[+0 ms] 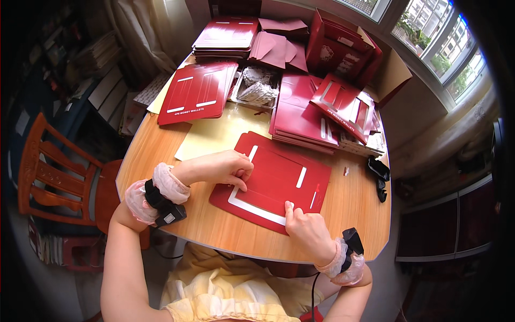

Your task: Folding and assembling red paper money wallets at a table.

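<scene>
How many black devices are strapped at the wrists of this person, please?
2. One black device is behind the left hand; the other black device is behind the right hand. The undersides of both wrists are hidden.

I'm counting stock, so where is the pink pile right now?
In the head view, the pink pile lies at the far side of the table, just right of the far-left red stack and beyond the left hand.
</scene>
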{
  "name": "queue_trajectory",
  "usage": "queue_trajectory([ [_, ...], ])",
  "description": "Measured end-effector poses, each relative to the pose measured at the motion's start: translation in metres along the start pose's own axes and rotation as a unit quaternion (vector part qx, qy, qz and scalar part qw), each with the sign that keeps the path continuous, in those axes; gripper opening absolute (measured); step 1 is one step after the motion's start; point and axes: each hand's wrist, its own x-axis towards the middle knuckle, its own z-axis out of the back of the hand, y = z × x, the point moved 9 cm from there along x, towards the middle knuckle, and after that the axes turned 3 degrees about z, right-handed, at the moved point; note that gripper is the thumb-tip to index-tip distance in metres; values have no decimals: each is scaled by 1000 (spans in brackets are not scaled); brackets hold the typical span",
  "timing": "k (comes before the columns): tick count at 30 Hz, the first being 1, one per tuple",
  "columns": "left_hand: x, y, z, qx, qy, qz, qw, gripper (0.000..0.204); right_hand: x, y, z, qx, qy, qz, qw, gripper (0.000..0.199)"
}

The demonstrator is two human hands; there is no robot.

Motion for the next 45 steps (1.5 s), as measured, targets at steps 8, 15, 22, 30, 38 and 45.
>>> queue_trajectory([
  [8, 2, 1, -1, -8, 1, 0, 1000, 30, 1, -1, 11, 0, -6, 12, 1000, 42],
  [15, 2, 2, 2, -33, 8, 4, 999, 26, 3, -1, 15, -3, -8, 16, 1000, 39],
  [22, 2, 5, 1, -74, 16, 24, 997, 21, 2, 1, 12, -23, -12, 12, 1000, 37],
  [30, 2, 6, 1, -56, 18, 27, 998, 20, 5, -1, 18, 2, -38, 14, 999, 34],
  [38, 1, 9, 1, -79, 22, 35, 996, 23, 19, -27, 7, 152, -83, 4, 985, 24],
  [45, 1, 11, 0, -86, 13, 32, 996, 23, 33, -12, 25, 211, -174, 70, 959, 45],
])
